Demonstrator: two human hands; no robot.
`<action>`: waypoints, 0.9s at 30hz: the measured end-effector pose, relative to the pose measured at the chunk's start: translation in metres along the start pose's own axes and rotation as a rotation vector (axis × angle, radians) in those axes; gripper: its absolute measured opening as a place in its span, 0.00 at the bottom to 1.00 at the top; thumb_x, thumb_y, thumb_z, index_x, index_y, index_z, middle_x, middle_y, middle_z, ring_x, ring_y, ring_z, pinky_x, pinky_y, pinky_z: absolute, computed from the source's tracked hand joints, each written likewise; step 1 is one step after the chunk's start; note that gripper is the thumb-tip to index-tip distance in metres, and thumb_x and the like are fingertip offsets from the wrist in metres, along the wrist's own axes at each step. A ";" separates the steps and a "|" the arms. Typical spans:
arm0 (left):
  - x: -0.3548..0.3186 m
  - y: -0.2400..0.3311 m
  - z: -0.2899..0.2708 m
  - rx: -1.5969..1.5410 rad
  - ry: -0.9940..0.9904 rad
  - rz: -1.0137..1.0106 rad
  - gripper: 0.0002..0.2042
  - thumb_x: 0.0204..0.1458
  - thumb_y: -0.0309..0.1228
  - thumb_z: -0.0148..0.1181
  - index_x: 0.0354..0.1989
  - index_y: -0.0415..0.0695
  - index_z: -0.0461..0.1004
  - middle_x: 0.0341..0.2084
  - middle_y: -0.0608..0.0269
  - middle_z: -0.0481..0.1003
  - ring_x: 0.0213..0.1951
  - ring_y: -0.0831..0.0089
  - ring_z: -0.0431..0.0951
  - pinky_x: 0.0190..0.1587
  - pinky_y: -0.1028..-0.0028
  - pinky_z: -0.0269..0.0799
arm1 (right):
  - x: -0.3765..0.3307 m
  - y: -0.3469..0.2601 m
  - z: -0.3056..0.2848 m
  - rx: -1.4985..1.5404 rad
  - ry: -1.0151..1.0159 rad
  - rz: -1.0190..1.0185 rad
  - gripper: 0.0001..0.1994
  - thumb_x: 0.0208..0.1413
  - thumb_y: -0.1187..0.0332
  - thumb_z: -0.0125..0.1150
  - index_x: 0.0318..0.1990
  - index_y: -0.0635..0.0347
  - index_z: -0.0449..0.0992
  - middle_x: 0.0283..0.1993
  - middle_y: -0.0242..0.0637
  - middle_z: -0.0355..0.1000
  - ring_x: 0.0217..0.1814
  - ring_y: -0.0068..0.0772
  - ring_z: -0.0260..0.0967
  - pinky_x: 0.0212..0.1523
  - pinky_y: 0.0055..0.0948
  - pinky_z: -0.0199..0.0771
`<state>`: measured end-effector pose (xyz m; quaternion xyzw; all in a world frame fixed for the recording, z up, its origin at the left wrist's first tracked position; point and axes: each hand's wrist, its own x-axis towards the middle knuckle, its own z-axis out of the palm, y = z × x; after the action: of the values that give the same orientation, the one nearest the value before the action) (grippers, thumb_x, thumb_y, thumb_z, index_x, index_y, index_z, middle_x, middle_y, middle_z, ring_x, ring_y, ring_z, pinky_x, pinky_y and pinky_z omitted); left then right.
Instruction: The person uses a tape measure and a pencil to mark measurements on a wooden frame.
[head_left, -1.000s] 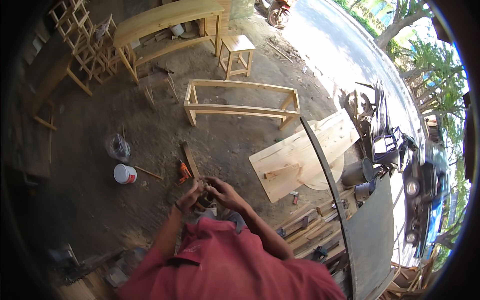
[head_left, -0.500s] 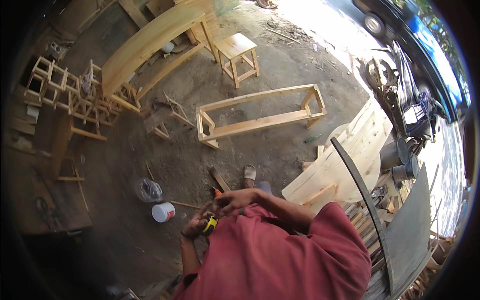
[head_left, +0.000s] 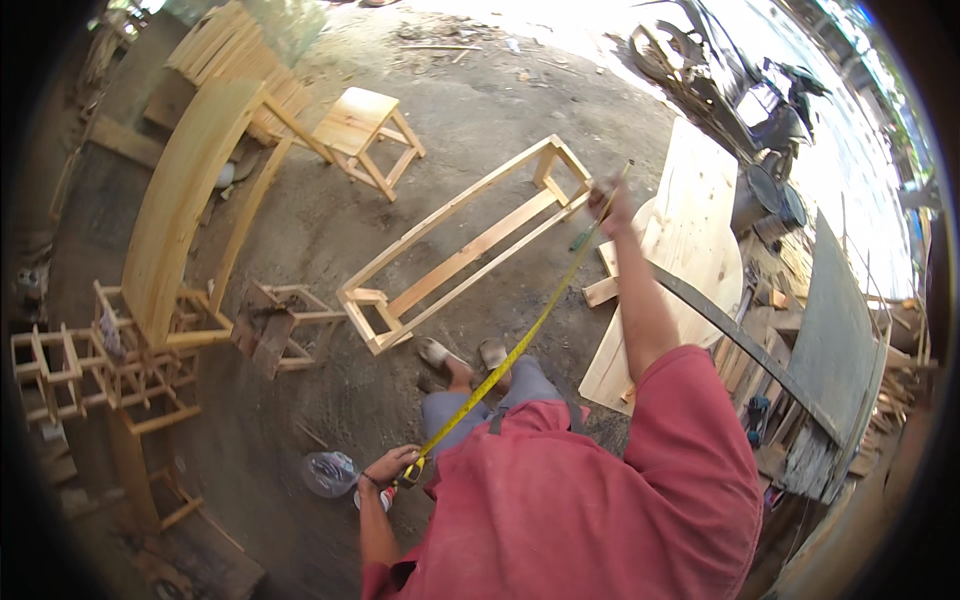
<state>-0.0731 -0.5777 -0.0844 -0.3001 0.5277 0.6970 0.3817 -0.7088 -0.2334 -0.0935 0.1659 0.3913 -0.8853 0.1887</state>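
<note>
A yellow tape measure [head_left: 515, 350] is stretched diagonally in front of me, its blade pulled far out. My left hand [head_left: 392, 464] is closed round the case, low and near my body. With the arm reaching forward and right, my right hand [head_left: 612, 204] grips the blade near its free end; it is slightly blurred. In the picture this hand overlaps the near right corner of a long bare wooden bench frame [head_left: 472, 253] on the ground. Whether it touches the frame I cannot tell.
A pale wooden panel [head_left: 690, 215] lies to the right, beside a dark curved strip [head_left: 740, 340]. Far left stand a long wooden table [head_left: 190, 200] and stacked stool frames [head_left: 80, 365]. A finished stool [head_left: 357, 122] is beyond the bench frame. A clear plastic bag [head_left: 330, 473] lies near my left hand.
The blade has been drawn out of its case. My right hand has moved from beside the left hand far forward and right. My view has turned, and the bench frame appears closer.
</note>
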 end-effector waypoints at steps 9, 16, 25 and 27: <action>0.176 0.093 -0.082 0.163 -0.056 0.044 0.10 0.57 0.34 0.52 0.37 0.39 0.73 0.27 0.65 0.74 0.32 0.77 0.75 0.36 0.74 0.71 | -0.088 0.284 -0.020 -0.524 0.408 0.157 0.10 0.63 0.59 0.50 0.37 0.54 0.71 0.28 0.30 0.70 0.26 0.26 0.68 0.25 0.28 0.72; 0.276 0.090 -0.141 0.307 -0.023 0.069 0.12 0.57 0.37 0.54 0.36 0.39 0.75 0.27 0.61 0.76 0.31 0.75 0.74 0.35 0.72 0.69 | -0.001 0.316 -0.033 -0.403 0.649 -0.030 0.13 0.65 0.55 0.46 0.39 0.53 0.71 0.31 0.29 0.71 0.27 0.24 0.68 0.28 0.29 0.73; 0.343 0.098 -0.190 0.369 0.102 0.061 0.13 0.54 0.37 0.58 0.37 0.39 0.75 0.26 0.60 0.76 0.30 0.73 0.75 0.36 0.72 0.70 | 0.107 0.332 -0.113 -0.841 0.765 -0.143 0.12 0.61 0.62 0.57 0.35 0.65 0.76 0.26 0.29 0.71 0.22 0.19 0.65 0.21 0.21 0.66; 0.339 0.102 -0.203 0.379 0.082 -0.036 0.14 0.54 0.38 0.59 0.37 0.39 0.77 0.27 0.63 0.77 0.31 0.76 0.74 0.36 0.73 0.70 | 0.117 0.331 -0.119 -0.846 0.775 -0.188 0.13 0.61 0.62 0.57 0.36 0.66 0.77 0.25 0.29 0.71 0.22 0.19 0.65 0.20 0.22 0.66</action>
<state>-0.3355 -0.7163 -0.3646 -0.2602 0.6592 0.5655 0.4219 -0.6399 -0.3733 -0.4303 0.3527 0.7645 -0.5396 0.0021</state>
